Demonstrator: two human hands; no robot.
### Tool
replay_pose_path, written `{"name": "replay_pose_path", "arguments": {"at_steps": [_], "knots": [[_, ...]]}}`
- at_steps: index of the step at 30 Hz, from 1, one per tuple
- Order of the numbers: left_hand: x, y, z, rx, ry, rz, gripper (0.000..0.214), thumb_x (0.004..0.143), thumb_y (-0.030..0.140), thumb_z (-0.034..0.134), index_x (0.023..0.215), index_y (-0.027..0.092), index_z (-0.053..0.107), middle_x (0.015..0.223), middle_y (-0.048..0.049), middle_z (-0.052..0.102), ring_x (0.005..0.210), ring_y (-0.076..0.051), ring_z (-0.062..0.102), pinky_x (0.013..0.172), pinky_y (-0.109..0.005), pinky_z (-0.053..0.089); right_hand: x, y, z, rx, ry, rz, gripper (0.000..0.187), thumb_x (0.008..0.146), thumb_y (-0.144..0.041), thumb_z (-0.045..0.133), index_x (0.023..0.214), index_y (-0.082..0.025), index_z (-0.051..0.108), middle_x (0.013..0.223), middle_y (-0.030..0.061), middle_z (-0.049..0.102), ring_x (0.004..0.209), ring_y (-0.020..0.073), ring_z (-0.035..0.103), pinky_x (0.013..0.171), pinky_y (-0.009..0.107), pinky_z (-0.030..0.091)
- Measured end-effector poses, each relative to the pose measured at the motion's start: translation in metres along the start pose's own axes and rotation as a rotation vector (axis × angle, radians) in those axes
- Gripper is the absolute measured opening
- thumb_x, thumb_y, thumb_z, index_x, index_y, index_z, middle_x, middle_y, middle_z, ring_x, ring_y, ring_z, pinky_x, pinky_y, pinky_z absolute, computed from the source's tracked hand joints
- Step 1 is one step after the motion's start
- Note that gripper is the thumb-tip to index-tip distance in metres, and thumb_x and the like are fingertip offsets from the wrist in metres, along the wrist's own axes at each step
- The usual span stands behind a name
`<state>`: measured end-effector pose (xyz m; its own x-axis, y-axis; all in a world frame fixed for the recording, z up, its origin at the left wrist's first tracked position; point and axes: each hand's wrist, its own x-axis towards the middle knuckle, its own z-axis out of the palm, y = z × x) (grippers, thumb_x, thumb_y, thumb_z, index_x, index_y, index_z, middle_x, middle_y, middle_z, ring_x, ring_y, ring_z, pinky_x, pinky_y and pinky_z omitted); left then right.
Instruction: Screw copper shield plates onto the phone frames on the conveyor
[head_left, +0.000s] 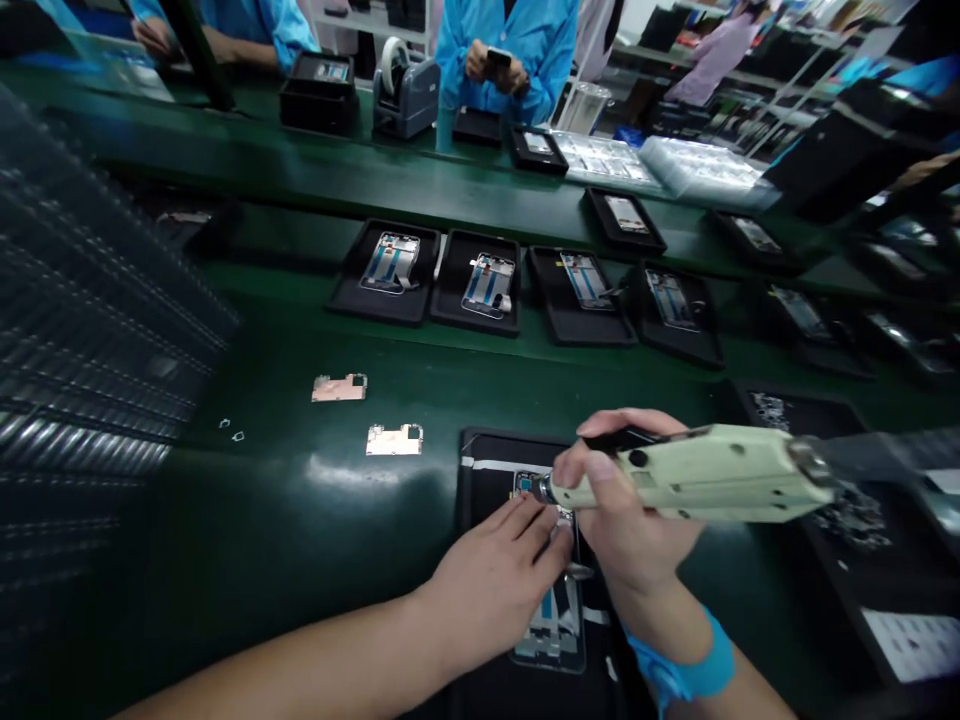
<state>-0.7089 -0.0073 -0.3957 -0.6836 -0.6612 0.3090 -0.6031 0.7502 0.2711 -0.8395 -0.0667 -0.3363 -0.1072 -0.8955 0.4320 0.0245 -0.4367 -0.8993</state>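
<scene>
My right hand (622,510) is wrapped around a pale green electric screwdriver (705,472), its tip pointing left and down at the top of a phone frame (551,620). The frame lies in a black tray (487,475) on the green bench in front of me. My left hand (495,575) rests on the frame, fingers stretched flat and pressing near the screwdriver tip. A blue wrist strap (686,675) circles my right wrist.
Two small metal plates (339,388) (394,439) lie on the bench to the left. A row of black trays with phone frames (487,285) sits on the belt behind. A stack of ribbed trays (82,330) stands at left. A black tray of screws (855,500) is at right. People in blue coats (510,50) work opposite.
</scene>
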Motion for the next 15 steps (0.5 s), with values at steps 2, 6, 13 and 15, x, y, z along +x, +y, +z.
{"name": "replay_pose_path", "arguments": {"at_steps": [2, 6, 13, 15], "knots": [[-0.0004, 0.0003, 0.0005, -0.016, -0.028, -0.008, 0.043, 0.105, 0.025, 0.043, 0.142, 0.008, 0.055, 0.144, -0.0127, 0.058, 0.139, -0.027, 0.049, 0.127, -0.04, 0.027, -0.0024, 0.0068, 0.0038, -0.016, -0.042, 0.013, 0.029, 0.092, -0.014, 0.062, 0.117, -0.025, 0.052, 0.103, 0.0007, 0.058, 0.059, 0.0073, 0.062, 0.054, 0.025, 0.056], [-0.0011, 0.0008, -0.0006, -0.015, -0.068, -0.003, 0.044, 0.104, 0.025, 0.044, 0.144, 0.008, 0.054, 0.146, -0.0136, 0.056, 0.142, -0.027, 0.046, 0.128, -0.041, 0.025, -0.0032, 0.0105, 0.0011, -0.034, -0.051, 0.026, 0.03, 0.092, -0.015, 0.063, 0.118, -0.026, 0.052, 0.103, 0.0011, 0.058, 0.06, 0.0077, 0.062, 0.053, 0.026, 0.056], [0.0009, 0.0012, -0.0016, -0.02, -0.026, -0.007, 0.041, 0.104, 0.023, 0.041, 0.139, 0.008, 0.057, 0.139, -0.0122, 0.06, 0.134, -0.026, 0.053, 0.125, -0.04, 0.031, -0.0049, 0.0107, 0.0024, -0.021, -0.076, 0.045, 0.03, 0.092, -0.014, 0.063, 0.118, -0.025, 0.053, 0.104, 0.0012, 0.058, 0.06, 0.0074, 0.063, 0.053, 0.025, 0.056], [0.0004, 0.0008, -0.0014, -0.028, -0.024, -0.005, 0.041, 0.104, 0.023, 0.041, 0.139, 0.008, 0.057, 0.138, -0.012, 0.061, 0.133, -0.026, 0.053, 0.125, -0.041, 0.031, -0.0054, 0.0114, 0.0036, -0.021, -0.076, 0.045, 0.03, 0.092, -0.015, 0.062, 0.119, -0.025, 0.053, 0.104, 0.0008, 0.059, 0.061, 0.0073, 0.063, 0.053, 0.025, 0.056]]}}
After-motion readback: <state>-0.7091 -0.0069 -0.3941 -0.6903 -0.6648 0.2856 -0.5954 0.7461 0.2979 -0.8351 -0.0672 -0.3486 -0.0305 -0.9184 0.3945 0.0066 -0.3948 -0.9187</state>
